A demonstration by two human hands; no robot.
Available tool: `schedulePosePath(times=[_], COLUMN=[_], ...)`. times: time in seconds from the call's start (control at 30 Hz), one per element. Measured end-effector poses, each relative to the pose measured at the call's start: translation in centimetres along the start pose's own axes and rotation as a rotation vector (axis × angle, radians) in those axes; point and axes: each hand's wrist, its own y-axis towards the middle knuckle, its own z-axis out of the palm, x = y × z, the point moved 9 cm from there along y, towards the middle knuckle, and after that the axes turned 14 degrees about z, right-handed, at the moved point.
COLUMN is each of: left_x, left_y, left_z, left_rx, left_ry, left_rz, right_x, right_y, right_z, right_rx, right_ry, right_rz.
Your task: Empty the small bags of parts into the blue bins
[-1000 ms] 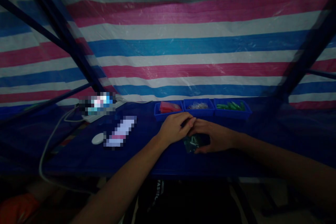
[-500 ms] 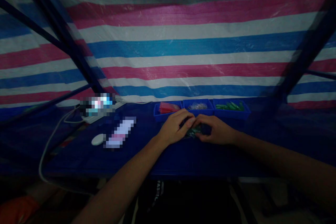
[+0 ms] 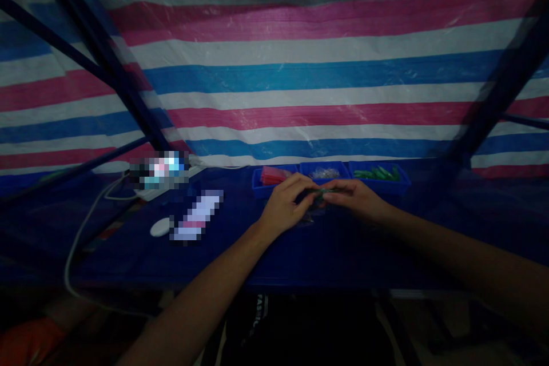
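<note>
Above the dark blue table, my left hand (image 3: 285,201) and my right hand (image 3: 357,199) meet fingertip to fingertip. Both pinch a small green piece in clear plastic (image 3: 324,191), mostly hidden by the fingers. Under my left fingers a bit of shiny clear plastic (image 3: 307,218) lies on the table. Just behind the hands three blue trays stand in a row. The left one holds red packets (image 3: 274,175), the middle one small clear pieces (image 3: 325,174), and the right one green pieces (image 3: 377,172).
To the left lie a white round disc (image 3: 160,227), a blurred bright phone-like slab (image 3: 197,216) and a white power strip (image 3: 165,187) with a cable (image 3: 67,263). Striped sheeting (image 3: 300,77) hangs behind, between blue poles (image 3: 115,83). Something orange (image 3: 30,340) shows lower left.
My right hand has lifted slightly and its fingers have straightened and closed in toward my left fingertips. The green piece has come up between the fingers. My left hand has barely moved.
</note>
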Motion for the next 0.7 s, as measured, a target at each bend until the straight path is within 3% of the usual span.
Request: schedulePosePath(times=[0.33, 0.53, 0.7], left_x=[1.6, 2.6, 2.5], left_y=[-0.9, -1.3, -1.2], left_z=[0.4, 1.1, 1.5], left_rx=[-0.025, -0.038, -0.032], left_ry=[0.013, -0.150, -0.229], left_rz=[-0.178, -0.289, -0.306], right_x=[0.2, 0.5, 1.0], right_y=[0.1, -0.1, -0.2], right_z=[-1.5, -2.0, -2.0], right_rx=[-0.132, -0.210, -0.215], right_ry=[-0.099, -0.103, -0.163], right_rz=[-0.011, 0.008, -0.020])
